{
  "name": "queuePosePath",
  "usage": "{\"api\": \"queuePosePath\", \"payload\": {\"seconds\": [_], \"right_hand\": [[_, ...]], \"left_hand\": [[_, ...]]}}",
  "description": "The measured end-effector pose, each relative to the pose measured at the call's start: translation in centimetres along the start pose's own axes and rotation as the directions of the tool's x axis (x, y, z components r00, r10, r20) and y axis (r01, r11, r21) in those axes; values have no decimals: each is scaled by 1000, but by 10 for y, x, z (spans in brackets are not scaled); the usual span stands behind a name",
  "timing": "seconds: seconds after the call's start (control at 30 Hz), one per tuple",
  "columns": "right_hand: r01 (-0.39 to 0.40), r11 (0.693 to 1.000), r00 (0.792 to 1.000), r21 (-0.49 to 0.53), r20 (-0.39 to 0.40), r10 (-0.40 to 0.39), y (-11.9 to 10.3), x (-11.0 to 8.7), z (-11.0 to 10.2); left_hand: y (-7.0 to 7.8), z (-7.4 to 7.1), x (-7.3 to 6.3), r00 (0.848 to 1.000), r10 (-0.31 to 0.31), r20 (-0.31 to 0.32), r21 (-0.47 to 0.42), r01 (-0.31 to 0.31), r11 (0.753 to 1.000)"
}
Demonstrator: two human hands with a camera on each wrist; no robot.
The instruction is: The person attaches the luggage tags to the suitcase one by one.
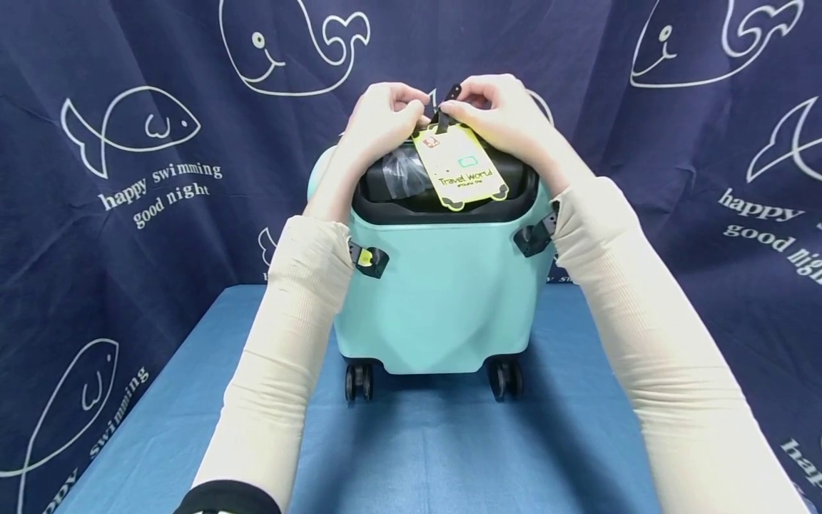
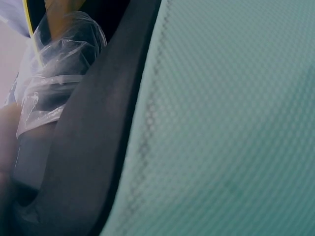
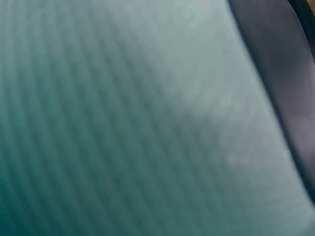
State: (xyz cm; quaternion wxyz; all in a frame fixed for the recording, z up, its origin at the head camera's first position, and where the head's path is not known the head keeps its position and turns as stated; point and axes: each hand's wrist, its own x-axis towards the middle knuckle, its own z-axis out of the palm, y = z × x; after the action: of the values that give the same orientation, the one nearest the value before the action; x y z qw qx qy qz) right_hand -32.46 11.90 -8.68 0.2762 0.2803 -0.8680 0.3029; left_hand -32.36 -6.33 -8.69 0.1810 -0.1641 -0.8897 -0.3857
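Observation:
A turquoise suitcase (image 1: pixel 437 293) stands upright on its wheels, with a black handle (image 1: pixel 514 168) across its top. From the handle area hangs a yellow-edged luggage tag (image 1: pixel 459 164) printed "Travel World", on a black luggage tag strap (image 1: pixel 454 93). My right hand (image 1: pixel 507 114) pinches the strap between thumb and fingers, its free end sticking up. At the strap's left side my left hand (image 1: pixel 385 121) has curled fingers and seems to pinch it low down; the contact is partly hidden. Clear plastic film (image 2: pixel 59 78) wraps part of the handle. The right wrist view holds mainly the ribbed shell (image 3: pixel 123 123).
The suitcase rests on a blue cloth-covered table (image 1: pixel 411 442). Behind it hangs a dark blue curtain (image 1: pixel 160 64) with white fish and whale drawings. Black latches (image 1: pixel 533 237) sit at both upper sides of the shell, close to my forearms.

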Motion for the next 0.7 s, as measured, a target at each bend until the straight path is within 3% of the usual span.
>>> {"api": "queuePosePath", "payload": {"seconds": [0.3, 0.47, 0.7], "right_hand": [[-74, 993, 997, 91, -7, 75, 0, -4, -3], [-117, 992, 993, 56, -27, 118, -1, -4, -4], [-87, 991, 994, 97, -60, 93, -4, -3, -3]], "left_hand": [[-1, 0, -2, 1000, 21, -6, -8, -21, 1000], [-2, -1, -1, 999, 36, 6, -7, -36, 999], [-2, 0, 0, 998, 55, 18, -18, -55, 998]]}}
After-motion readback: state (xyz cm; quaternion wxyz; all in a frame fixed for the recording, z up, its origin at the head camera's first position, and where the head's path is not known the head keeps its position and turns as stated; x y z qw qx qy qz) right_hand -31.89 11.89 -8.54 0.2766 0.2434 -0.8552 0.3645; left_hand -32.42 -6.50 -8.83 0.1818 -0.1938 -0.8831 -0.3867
